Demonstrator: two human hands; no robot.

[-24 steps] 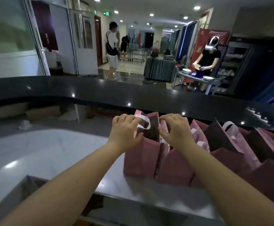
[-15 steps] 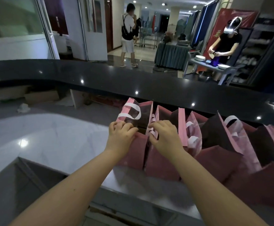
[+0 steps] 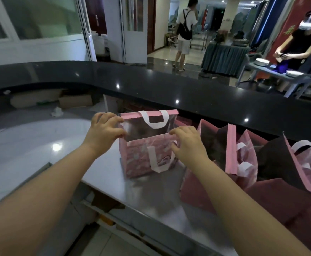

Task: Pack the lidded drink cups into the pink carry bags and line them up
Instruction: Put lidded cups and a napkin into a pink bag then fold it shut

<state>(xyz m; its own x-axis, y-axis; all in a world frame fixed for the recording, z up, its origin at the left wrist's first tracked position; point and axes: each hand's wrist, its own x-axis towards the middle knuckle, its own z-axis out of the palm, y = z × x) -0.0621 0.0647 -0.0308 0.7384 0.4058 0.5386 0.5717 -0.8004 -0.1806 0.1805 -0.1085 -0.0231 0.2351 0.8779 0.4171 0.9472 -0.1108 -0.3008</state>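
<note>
A pink carry bag with white handles stands open on the grey steel counter, apart from the row to its right. My left hand pinches the bag's left top edge. My right hand grips the near right top edge. The bag's inside looks dark; I cannot tell whether a cup is in it. Several more pink carry bags stand packed together on the right. No drink cup shows.
A raised black countertop curves behind the bags. A white marble surface lies to the left. Beyond, a person with a backpack walks away and a person stands at a table with plates.
The leftmost bag has been pulled out of the row toward the left and turned to face me, its mouth spread wider. Both hands stayed on its top edges. My view tilted down.
</note>
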